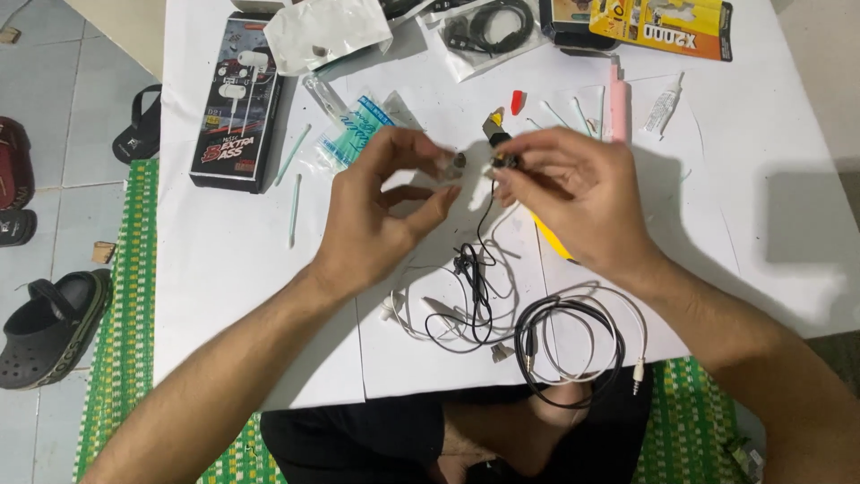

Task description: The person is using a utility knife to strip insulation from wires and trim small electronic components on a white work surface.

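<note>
At frame centre, the left hand pinches a small earbud shell, and the right hand pinches the black wire's end; apparently joining them, needing fine alignment.

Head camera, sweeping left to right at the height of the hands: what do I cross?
Black sandal → black earphone box → cotton swab → left hand, pinching a small earbud part → right hand, pinching the black cable's end → bare white sheet.
</note>
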